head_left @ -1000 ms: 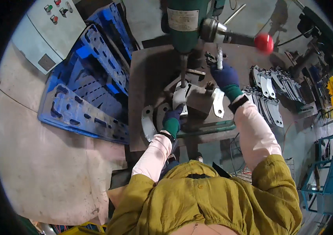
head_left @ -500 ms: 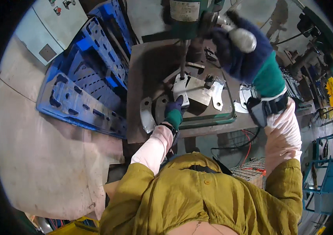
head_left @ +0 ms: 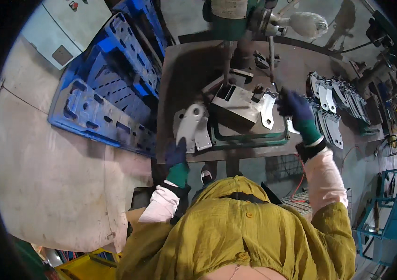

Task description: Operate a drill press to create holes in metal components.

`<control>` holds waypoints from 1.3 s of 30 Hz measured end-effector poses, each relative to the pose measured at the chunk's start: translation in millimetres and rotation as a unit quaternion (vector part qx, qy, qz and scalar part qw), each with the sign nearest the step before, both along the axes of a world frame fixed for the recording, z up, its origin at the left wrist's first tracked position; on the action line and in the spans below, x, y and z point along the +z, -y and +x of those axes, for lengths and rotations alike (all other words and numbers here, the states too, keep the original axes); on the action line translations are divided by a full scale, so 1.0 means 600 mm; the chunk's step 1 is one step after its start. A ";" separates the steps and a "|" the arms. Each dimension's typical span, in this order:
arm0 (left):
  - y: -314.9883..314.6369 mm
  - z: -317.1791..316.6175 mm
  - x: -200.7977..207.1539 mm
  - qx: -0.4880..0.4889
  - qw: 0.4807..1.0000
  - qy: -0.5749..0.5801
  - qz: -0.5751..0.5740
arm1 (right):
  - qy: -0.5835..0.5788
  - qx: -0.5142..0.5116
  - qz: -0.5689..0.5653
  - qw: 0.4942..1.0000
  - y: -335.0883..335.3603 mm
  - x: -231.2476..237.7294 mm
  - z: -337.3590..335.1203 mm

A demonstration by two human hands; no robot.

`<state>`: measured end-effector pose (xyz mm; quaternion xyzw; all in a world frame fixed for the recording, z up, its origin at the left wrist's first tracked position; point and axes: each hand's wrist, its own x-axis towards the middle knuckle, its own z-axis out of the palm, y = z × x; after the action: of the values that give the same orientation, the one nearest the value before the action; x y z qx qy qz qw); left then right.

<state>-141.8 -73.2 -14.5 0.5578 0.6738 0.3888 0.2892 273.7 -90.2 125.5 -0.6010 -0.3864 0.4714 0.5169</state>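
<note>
Two gloved hands work at a drill press station seen from above. Left hand (head_left: 176, 151), in a dark blue glove with a green cuff, rests at the near left edge of the surface (head_left: 179, 74), its fingers touching the lower edge of a grey metal bracket (head_left: 191, 126) that lies flat there; whether the grip is closed on the bracket or merely laid against it cannot be told. Right hand (head_left: 294, 107), gloved alike, is raised over the right part of the surface with its fingers curled together near the lower end of a thin lever rod (head_left: 271, 58); the view does not show whether they clamp the rod.

Between the hands sits a steel fixture block (head_left: 238, 100), framed by a green rail (head_left: 249, 137) on its near side. A pale curved plate (head_left: 268, 109) leans at the block's right side, just beside the right hand. Directly above the block hangs the green drill press head (head_left: 226, 18), with a pale round knob (head_left: 308, 23) at the end of a handle to its right.

A row of stacked grey brackets (head_left: 336, 105) stands on the right of the surface. Blue plastic pallets (head_left: 105, 98) lie on the floor to the left. The person's yellow-green jacket (head_left: 245, 233) fills the lower foreground.
</note>
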 end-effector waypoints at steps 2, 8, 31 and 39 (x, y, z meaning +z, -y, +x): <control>-0.003 -0.028 -0.020 0.078 0.995 -0.015 -0.062 | 0.351 0.018 -0.043 0.935 0.027 -0.058 -0.018; -0.035 -0.015 -0.095 0.091 0.985 0.089 -0.113 | 0.644 0.121 0.019 0.755 0.060 -0.202 -0.028; -0.023 0.089 -0.023 -0.160 0.976 -0.062 0.133 | 0.375 -0.086 0.059 0.921 0.069 -0.071 0.043; 0.006 0.189 0.118 -0.459 0.840 0.208 -0.200 | 0.107 0.152 -0.001 0.983 0.022 0.053 -0.083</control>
<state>-28.3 -76.7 56.3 0.6399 0.3274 0.1751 0.6728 224.2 -103.4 157.3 -0.5825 -0.5262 0.4777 0.3945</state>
